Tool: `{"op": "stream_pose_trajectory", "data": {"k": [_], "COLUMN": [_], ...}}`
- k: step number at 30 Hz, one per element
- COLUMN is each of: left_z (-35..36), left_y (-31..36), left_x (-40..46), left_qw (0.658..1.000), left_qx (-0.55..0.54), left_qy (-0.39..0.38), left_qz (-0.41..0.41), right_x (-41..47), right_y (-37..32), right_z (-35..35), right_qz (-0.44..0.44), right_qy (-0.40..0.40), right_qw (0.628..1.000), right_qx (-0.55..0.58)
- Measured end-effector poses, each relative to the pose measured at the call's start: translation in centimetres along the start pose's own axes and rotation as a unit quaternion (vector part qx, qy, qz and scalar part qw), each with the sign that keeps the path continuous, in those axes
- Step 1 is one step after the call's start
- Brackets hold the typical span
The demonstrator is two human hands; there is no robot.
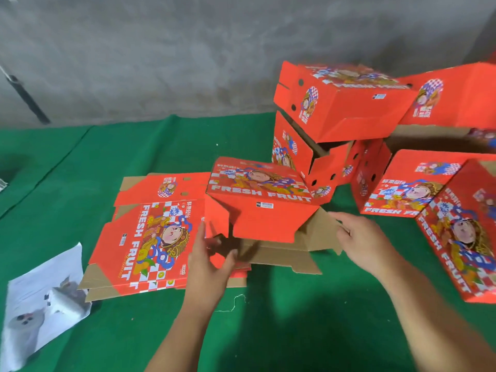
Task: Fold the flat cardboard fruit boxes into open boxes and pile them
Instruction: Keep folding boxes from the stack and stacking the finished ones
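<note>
Half-folded fruit box [261,200]: stands at the middle of the green tabletop [268,331], printed lid up, its brown flaps [316,237] splayed open toward 4 o'clock.
Flat box stack [150,234]: lies at 9 o'clock of the half-folded box, its right edge tucked under it.
Left hand [209,261]: fingers [200,237] and thumb pinching the red side flap at the box's near-left corner.
Right hand [362,240]: fingers loosely spread, tips touching the brown flap at the right edge.
Finished pile [335,116]: at 1 o'clock, the top box tilted and overhanging the one beneath.
Risk, fold: the box looks held at one corner only; I judge a push on the right flap could skew it or crease the wall.
Risk, pile: another box set on that leaning top would likely topple it.
Paper sheet [45,299]: at 8 o'clock, well apart.
</note>
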State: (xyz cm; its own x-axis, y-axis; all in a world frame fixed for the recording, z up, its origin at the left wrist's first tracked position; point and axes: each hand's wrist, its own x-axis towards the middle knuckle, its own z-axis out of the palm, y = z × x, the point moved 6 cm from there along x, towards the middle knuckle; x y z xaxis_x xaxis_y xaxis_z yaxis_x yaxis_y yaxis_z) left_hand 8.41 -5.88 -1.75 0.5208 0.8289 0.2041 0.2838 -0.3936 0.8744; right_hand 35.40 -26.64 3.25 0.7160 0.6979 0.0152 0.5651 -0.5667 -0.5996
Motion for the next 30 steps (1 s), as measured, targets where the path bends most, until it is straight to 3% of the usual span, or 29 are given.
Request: {"op": "stream_pose_trajectory", "data": {"k": [1,6,10,12,15,18,21,24,27,30], "left_z": [0.3,2.6,2.9,1.8,0.4,1.8,4.6,6.6,8.2,9.2], "left_y": [0.0,3.9,7.2,8.8,11.1,12.2,13.5,14.8,14.3,14.5], "left_x": [0.1,-1.1,-2.7,-2.6,-2.3,-1.6,-1.4,-0.6,0.7,1.6], "left_qw": [0.999,0.996,0.993,0.989,0.985,0.99,0.994,0.988,0.97,0.976], "left_qx": [-0.036,-0.09,-0.104,-0.101,-0.003,0.044,0.005,-0.087,-0.205,-0.189], "left_qy": [-0.001,-0.021,0.048,0.102,0.164,0.13,0.11,0.125,0.085,0.056], "left_qz": [-0.024,0.014,0.019,0.024,0.06,0.036,0.009,-0.022,-0.099,-0.093], "right_x": [-0.3,-1.9,-2.6,-3.2,-4.2,-5.2,-5.6,-5.2,-4.7,-4.6], "right_y": [0.4,1.9,2.9,3.9,7.1,9.9,10.6,10.4,9.5,7.7], "right_z": [-1.3,-6.6,-9.8,-12.0,-15.3,-16.7,-16.3,-16.3,-16.1,-15.3], "right_qz": [0.002,-0.018,-0.041,-0.059,-0.021,0.041,0.04,0.033,0.027,-0.02], "right_qy": [-0.002,-0.04,-0.029,0.023,0.178,0.279,0.276,0.257,0.232,0.195], "right_qw": [1.0,0.995,0.998,0.998,0.972,0.938,0.938,0.954,0.964,0.98], "right_qx": [-0.017,-0.091,-0.045,0.024,0.154,0.202,0.204,0.149,0.126,0.041]}}
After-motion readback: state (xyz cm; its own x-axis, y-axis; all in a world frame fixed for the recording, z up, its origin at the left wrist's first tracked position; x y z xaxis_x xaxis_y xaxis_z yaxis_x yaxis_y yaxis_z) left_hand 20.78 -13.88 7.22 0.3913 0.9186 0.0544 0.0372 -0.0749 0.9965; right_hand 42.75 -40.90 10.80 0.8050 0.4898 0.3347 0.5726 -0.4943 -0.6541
